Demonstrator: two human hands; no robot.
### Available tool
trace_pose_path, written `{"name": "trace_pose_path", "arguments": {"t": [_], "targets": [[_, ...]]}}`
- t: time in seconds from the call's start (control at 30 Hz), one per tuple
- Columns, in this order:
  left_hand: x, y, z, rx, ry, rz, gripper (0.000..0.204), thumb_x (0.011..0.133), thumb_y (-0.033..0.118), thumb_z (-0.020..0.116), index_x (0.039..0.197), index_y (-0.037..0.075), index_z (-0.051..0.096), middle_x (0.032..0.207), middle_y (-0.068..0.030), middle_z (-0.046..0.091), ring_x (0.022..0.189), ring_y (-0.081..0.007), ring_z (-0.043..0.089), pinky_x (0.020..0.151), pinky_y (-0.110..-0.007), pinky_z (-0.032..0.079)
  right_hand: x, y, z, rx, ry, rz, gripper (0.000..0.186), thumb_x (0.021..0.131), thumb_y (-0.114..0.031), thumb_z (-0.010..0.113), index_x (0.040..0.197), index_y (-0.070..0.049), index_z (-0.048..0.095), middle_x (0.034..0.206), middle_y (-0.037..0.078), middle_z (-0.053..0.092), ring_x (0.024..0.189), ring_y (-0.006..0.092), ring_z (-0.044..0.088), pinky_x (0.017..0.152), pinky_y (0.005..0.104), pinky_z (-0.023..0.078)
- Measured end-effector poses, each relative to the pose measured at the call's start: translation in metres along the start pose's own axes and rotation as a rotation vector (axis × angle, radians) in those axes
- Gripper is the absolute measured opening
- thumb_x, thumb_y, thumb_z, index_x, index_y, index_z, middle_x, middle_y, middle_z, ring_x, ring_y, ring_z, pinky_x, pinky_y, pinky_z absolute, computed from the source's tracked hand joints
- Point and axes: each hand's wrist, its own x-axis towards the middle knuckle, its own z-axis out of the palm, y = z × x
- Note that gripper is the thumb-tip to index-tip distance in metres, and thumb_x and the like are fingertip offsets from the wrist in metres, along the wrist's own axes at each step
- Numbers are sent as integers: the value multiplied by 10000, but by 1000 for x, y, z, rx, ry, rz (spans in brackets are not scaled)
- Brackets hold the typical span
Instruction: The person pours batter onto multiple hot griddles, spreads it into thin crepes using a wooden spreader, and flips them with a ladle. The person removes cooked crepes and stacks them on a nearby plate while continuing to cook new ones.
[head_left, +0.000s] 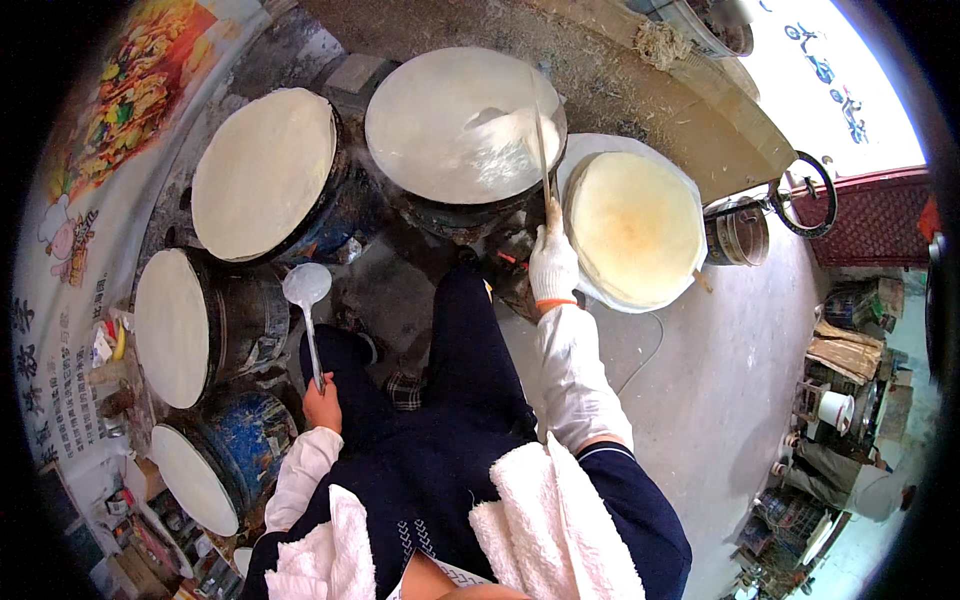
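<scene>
My bare left hand [322, 405] is closed around the handle of a ladle [307, 285], whose bowl is coated with pale batter. My right hand [553, 268], in a white glove, grips a long thin spatula [543, 150] that reaches over the right part of the far round griddle [420, 120]. A whitish, wet-looking patch of batter [505, 140] lies beside the blade on a thin pale layer. Just right of my right hand, a stack of round thin pancakes [636, 230] rests on a white sheet [690, 190].
More round griddles with pale sheets on them stand in an arc: one at upper left [265, 175], another at left [172, 328], a third at lower left [192, 480]. They sit on drum stoves [255, 440]. A bucket [740, 235] stands beyond the stack. Printed banner [90, 230] hangs at left.
</scene>
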Motion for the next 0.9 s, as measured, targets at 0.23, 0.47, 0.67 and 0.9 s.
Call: {"name": "trace_pose_path", "arguments": {"t": [0.23,0.47,0.67,0.9], "targets": [[-3,32,-12,-205,-141,201,191,910,102,584,1042,30,702,931,-63,719,706,-153,629,658,-295,462,139,17,0,368,252,-185,397,977,-224,525,1361,-135,567,1033,262,698,955,471,662,823,540,523],[-44,166,-76,-643,-737,20,192,978,118,598,1139,14,598,986,-62,680,661,-91,588,600,-239,492,60,-60,11,428,-29,-179,479,967,-278,555,1395,-65,546,1141,249,687,1071,415,655,942,422,505],[-42,220,-115,-732,-1036,-133,303,1026,165,527,1276,-5,498,733,5,540,484,-41,460,419,-193,382,67,-24,-15,533,43,-78,473,958,-251,542,1425,-176,528,1272,225,636,1196,393,597,1014,452,462],[-34,233,-115,-899,-1008,-130,398,1078,207,430,1430,23,410,818,-24,568,476,-37,436,407,-185,371,44,0,12,656,80,-162,462,973,-179,530,1433,-138,526,1314,189,636,1221,348,603,1040,409,452]]}}
